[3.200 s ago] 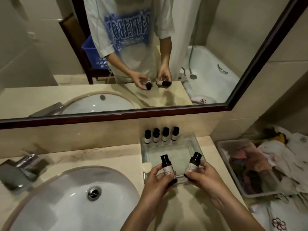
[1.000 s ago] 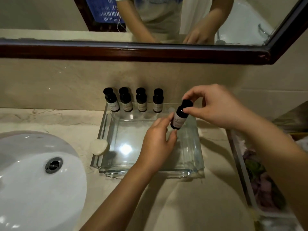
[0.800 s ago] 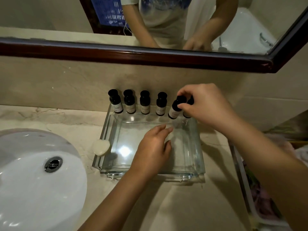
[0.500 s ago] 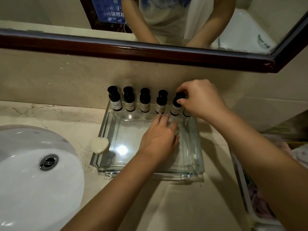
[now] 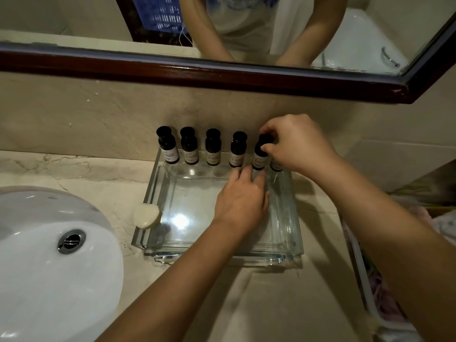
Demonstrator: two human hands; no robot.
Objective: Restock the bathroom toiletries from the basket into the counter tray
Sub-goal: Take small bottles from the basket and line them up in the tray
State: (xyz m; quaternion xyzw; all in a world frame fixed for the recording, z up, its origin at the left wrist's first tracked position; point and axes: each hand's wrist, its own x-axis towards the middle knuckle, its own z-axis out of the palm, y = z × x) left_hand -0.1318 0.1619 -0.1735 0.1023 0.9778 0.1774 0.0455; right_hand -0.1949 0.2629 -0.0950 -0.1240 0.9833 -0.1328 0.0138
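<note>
Clear, thick glass in the tray point(image 5: 284, 218), glossy, with a bright glare on its floor. Dark, shiny bottles point(image 5: 190, 150) with smooth black caps and pale matt labels. Polished beige stone, faintly veined, for the desk point(image 5: 86, 174). Glossy white ceramic at the sink point(image 5: 49, 280), bright chromed metal at its drain point(image 5: 71, 241). Waxy, matt bar of soap point(image 5: 146, 215). Dark lacquered wood on the mirror frame point(image 5: 197, 72). Blue plastic lattice basket point(image 5: 158, 13) in the reflection.

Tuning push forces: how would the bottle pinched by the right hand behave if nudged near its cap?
Likely tippy: the bottle is tall and narrow, standing on a small base. Probably slides easily on the glass tray. A topple might knock the neighbouring bottle beside it.
</note>
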